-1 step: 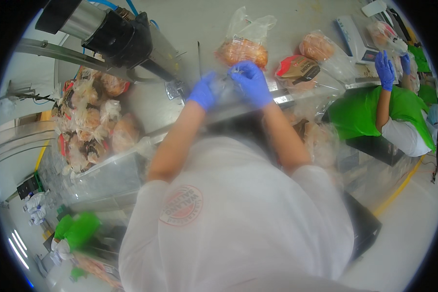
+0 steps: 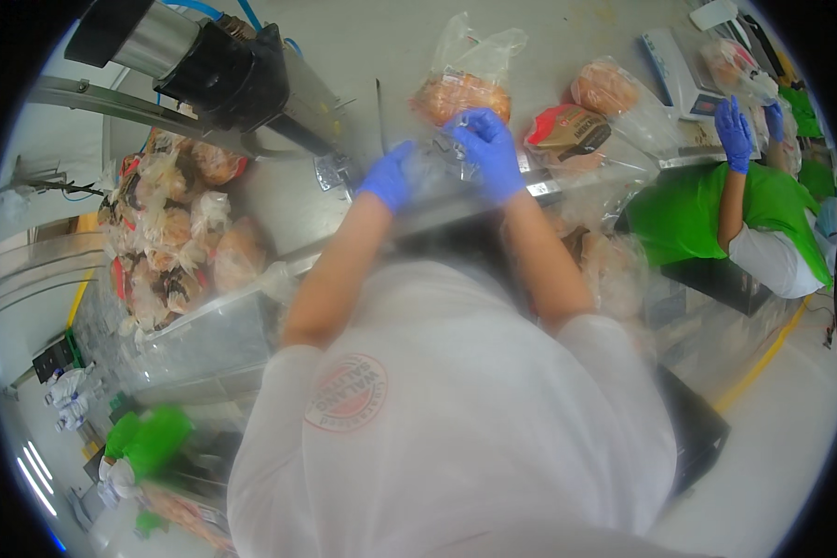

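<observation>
Crumpled clear plastic [image 2: 434,166] is stretched between my two blue-gloved hands at the near edge of the steel table [image 2: 293,209]; it is blurred, and I cannot tell whether it is a whole bag. My left hand [image 2: 388,181] pinches its left side, fingers closed. On the other side, the thumb and fingers of my right hand [image 2: 491,153] are closed on the plastic. Just beyond my right hand stands a clear bag of orange-brown food [image 2: 460,93], which looks like seasoned poultry, its loose top upward. Right of that hand lies a bag with a red and brown label [image 2: 572,132].
A black and metal machine [image 2: 242,84] rises at left, its arm reaching near my left hand. Filled bags [image 2: 172,232] are heaped at far left. Another bagged piece [image 2: 604,88] and a scale [image 2: 674,74] are at right, beside a co-worker in a green apron [image 2: 684,214].
My right hand has shifted slightly to the right and its fingers are a little higher. The plastic between the hands is spread a bit wider. My left hand is almost still.
</observation>
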Motion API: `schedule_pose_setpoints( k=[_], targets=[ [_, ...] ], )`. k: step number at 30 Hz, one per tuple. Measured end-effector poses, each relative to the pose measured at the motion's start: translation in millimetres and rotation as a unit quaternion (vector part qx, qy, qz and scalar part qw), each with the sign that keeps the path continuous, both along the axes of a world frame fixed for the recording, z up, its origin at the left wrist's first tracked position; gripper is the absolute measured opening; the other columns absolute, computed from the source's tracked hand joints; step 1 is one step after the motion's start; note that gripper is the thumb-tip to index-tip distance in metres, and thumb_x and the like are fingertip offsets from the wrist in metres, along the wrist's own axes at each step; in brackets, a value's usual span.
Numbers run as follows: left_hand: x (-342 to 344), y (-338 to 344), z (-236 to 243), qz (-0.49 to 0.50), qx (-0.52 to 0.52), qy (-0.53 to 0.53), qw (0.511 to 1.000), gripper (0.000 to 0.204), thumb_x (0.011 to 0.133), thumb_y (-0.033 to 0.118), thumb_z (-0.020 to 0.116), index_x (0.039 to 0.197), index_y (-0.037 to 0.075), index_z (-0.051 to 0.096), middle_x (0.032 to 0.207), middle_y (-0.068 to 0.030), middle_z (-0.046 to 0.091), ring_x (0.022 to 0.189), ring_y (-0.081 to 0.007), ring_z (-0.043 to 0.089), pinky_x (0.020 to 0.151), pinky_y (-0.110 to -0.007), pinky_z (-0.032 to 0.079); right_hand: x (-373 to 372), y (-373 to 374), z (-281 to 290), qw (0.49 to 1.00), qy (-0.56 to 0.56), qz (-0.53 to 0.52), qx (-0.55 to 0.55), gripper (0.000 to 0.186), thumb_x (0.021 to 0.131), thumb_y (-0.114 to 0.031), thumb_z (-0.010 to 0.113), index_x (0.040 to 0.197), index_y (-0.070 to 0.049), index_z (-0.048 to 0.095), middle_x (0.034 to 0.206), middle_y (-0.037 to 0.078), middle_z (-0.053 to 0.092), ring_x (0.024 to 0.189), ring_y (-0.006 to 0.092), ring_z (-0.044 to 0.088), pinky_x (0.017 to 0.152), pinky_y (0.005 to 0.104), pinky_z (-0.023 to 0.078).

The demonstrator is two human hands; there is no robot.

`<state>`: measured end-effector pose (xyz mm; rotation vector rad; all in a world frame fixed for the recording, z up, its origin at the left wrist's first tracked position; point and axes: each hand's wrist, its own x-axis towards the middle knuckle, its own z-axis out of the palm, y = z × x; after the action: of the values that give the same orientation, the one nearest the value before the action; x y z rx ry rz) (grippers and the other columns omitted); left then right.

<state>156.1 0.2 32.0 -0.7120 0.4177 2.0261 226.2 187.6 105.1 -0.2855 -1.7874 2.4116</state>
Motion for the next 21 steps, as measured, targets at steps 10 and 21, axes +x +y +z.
schedule_pose_setpoints(
  k=[10, 21],
  targets=[
    [10, 12, 29, 0.034, -0.128, 0.063, 0.989, 0.034, 0.097, 0.031, 0.04, 0.117, 0.005, 0.052, 0.119, -0.0122, 0.057, 0.112, -0.0287, 0.053, 0.097, -0.041, 0.042, 0, 20, -13, 0.905, -0.004, 0.005, 0.425, 0.04, 0.075, -0.024, 0.073, 0.112, -0.013, 0.063, 0.103, 0.01, 0.064, 0.095, 0.0247, 0.061, 0.086, 0.0329, 0.047],
    [0, -1, -23, -0.104, -0.192, 0.521, 0.825, 0.032, 0.093, 0.027, 0.053, 0.116, 0.005, 0.052, 0.112, -0.0091, 0.06, 0.103, -0.021, 0.059, 0.087, -0.034, 0.049, -17, -2, -30, 0.986, -0.048, 0.099, 0.128, 0.028, 0.086, -0.016, 0.062, 0.111, -0.003, 0.061, 0.094, 0.005, 0.063, 0.086, 0.0139, 0.06, 0.078, 0.0274, 0.048]
  ],
)
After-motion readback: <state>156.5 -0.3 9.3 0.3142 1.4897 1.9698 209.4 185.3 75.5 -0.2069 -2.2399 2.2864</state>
